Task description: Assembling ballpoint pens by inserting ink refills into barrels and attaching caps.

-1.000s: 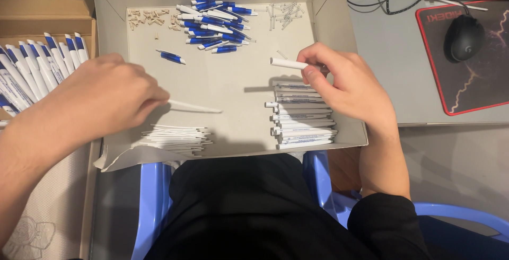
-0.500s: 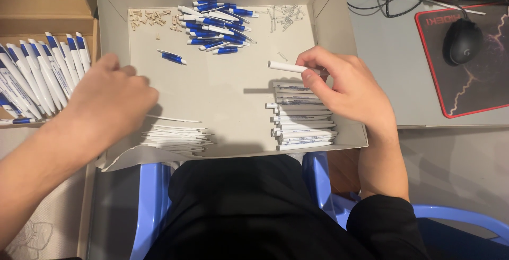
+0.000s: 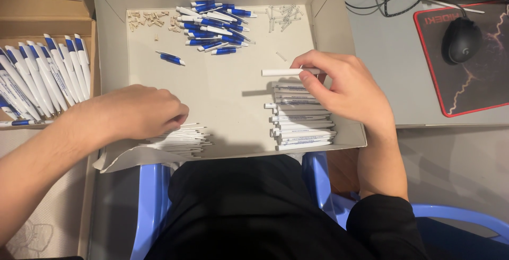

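Right of centre in the frame, a white pen barrel (image 3: 283, 72) is pinched at its right end between the thumb and fingertips of the right hand (image 3: 342, 87). Its long axis runs left to right across the picture, and it is held just above the stack of white barrels (image 3: 302, 118), which lies directly below it toward the lower edge of the cardboard tray (image 3: 111, 53). The right hand is therefore the nearer one to the barrel; the left hand (image 3: 138, 112) is well apart from it, at the lower left of the tray.

The left hand is curled closed, knuckles up, with its fingertips resting on a pile of thin white refills (image 3: 183, 140); whether 1 refill is actually gripped cannot be told. These refills also lie left to right.

At the upper middle of the tray a heap of blue-and-white pen parts (image 3: 214, 27) is seen, with 1 stray blue piece (image 3: 170, 58) below and left of it. Small tan pieces (image 3: 148, 20) are scattered at the upper left, and small metal springs (image 3: 283, 16) at the upper right.

Outside the tray, assembled white-and-blue pens (image 3: 47, 74) fill a brown box at the left edge. On the grey tabletop (image 3: 392, 69) at the upper right, a black mouse (image 3: 461, 40) sits on a red-edged dark pad (image 3: 477, 74).
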